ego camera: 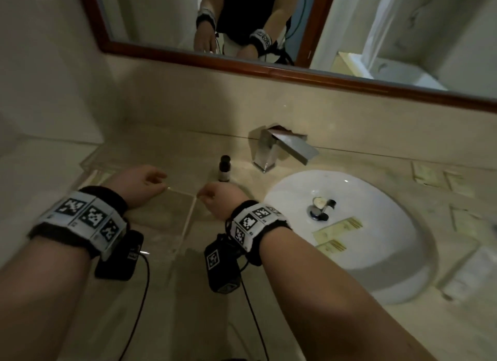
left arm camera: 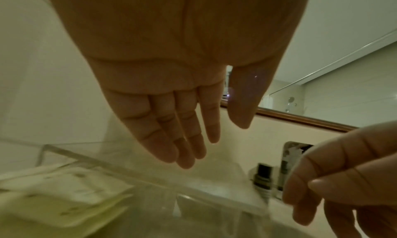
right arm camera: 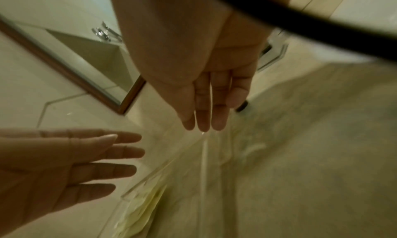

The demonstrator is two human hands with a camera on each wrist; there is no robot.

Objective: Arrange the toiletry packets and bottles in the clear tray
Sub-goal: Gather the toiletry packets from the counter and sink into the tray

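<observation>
Two hands hover over the tray [ego camera: 185,220], a clear box on the counter [ego camera: 188,320] left of the sink [ego camera: 403,253]. Its walls show only as pale edges; one runs from near the right hand toward the viewer. In the tray's left part lie pale yellow-green packets [left arm camera: 64,196], stacked flat against the wall; the wrist views blur them, so their count cannot be told.

Left hand [ego camera: 139,183] is over the tray's far left part, fingers [left arm camera: 163,136] straight and slightly spread, palm down, holding nothing. Right hand [ego camera: 223,199] is at the tray's right rim, fingers [right arm camera: 204,109] extended and close together, pointing down at the edge; whether the tips touch the rim cannot be told. It holds nothing either.

One small dark bottle [ego camera: 223,168] stands upright on the counter just beyond the tray, between the right hand and the faucet [ego camera: 279,150], apart from both. In the left wrist view a second, paler bottle [left arm camera: 285,172] seems to stand just beside it, though blur leaves that unsure.

More packets [ego camera: 337,233] lie inside the sink, on its near wall, right of the drain stopper [ego camera: 320,206]. Others [ego camera: 435,176] lie on the counter to the sink's right, near the back wall, and a white flat one [ego camera: 473,274] lies nearer the front edge.

Above the counter hangs a wood-framed mirror [ego camera: 269,70], showing the person's arms and wrist bands.
</observation>
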